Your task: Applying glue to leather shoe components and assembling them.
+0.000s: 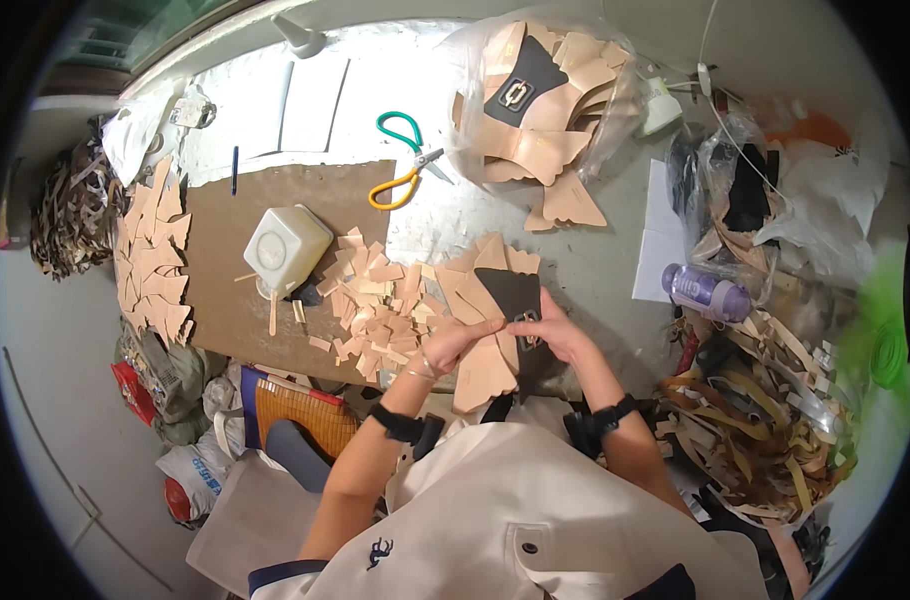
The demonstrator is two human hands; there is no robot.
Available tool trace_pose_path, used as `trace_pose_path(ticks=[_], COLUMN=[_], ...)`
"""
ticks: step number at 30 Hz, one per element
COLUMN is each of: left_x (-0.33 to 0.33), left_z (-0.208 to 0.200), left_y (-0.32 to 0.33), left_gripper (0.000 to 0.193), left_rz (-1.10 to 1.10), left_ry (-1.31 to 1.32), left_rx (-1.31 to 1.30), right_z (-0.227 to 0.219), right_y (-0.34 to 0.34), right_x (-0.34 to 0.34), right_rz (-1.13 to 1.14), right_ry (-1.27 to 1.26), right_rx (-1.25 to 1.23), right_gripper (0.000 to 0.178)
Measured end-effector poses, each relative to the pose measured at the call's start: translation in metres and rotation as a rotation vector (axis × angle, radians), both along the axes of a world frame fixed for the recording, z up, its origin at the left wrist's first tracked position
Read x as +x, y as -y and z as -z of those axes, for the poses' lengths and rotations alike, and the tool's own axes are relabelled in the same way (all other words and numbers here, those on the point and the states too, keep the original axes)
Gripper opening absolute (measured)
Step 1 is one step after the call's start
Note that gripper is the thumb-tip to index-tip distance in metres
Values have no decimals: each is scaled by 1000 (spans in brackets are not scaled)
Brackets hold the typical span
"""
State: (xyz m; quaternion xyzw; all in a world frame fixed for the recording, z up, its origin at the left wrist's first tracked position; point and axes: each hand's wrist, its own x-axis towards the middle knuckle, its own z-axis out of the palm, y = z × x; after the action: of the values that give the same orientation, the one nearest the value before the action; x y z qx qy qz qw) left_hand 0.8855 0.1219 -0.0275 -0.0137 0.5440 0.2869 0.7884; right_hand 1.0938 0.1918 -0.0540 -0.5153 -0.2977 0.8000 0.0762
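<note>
Near the table's front edge, both hands hold a black shaped leather piece [508, 289] with a metal chain ornament [528, 338] partly covered by my fingers. My left hand [457, 345] is closed at its left edge, with the fingertips meeting those of the other hand. On the opposite side my right hand [555, 325] grips the piece, its thumb across the front. Beige shaped leather pieces [480, 372] lie beneath and beside it. Just left of my left hand spreads a heap of small beige strips [380, 305].
Scissors with green and yellow handles [412, 165] lie beyond the strips. A clear bag [465, 130] of beige pieces stands at the back. A white plastic container [285, 248] sits on the brown board [215, 215]. At right are a purple bottle [705, 292] and scrap strips [765, 430].
</note>
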Motion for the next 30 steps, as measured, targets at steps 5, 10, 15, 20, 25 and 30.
trace_pose_path(ticks=[5,10,15,20,25,30], left_x=[28,22,-52,-64,-56,-35], left_z=[-36,-123,-117,-69,-47,-21], left_y=[-1,-93,-184,-210,-207,-232], left_gripper=[53,62,78,71,49,42], left_rz=[111,286,-37,328,188,580], left_ry=[-244,-614,-1939,-1125,-1331,-1588], left_rx=[643,790,1128,844,1030,970], right_z=[-52,-107,-98,-33,-20,-73], right_y=[6,-77,-221,-304,-309,-260], right_x=[27,36,0,-55,-4,23], right_rz=[154,309,423,64,-762,-1271], right_ry=[-231,-232,-113,282,838,1028], right_rx=[-30,187,357,625,1109,1064], right_gripper=[79,53,52,80,86,77])
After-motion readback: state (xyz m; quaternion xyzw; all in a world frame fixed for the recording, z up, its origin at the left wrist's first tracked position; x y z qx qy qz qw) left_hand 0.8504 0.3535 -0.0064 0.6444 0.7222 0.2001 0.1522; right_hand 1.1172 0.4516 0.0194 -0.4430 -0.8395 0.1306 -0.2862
